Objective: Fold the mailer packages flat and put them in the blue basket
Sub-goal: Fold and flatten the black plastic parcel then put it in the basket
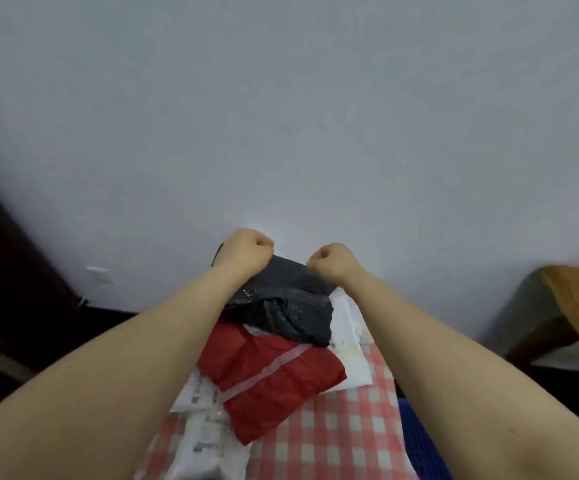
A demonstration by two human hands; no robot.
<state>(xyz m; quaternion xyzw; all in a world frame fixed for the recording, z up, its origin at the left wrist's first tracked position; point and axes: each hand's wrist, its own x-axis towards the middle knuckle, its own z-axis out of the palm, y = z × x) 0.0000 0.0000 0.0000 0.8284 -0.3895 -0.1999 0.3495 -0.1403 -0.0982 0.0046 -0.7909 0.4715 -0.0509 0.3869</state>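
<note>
Checked cloth [343,441] covers the bench, white mailers [350,358] and a red mailer [270,375] piled on it. Beyond, left hand [244,249] and right hand [333,259] pinch the black mailer [291,303] by its top edge: light, limp, slippery film, probably best gripped at corners. Blue basket [419,445] sits right.

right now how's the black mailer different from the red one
The black mailer is gripped at its far edge by the left hand and right hand; the red mailer is untouched. The black one lies farther away, overlapping the red one's far end. Both are crumpled, resting over the checked cloth.
</note>
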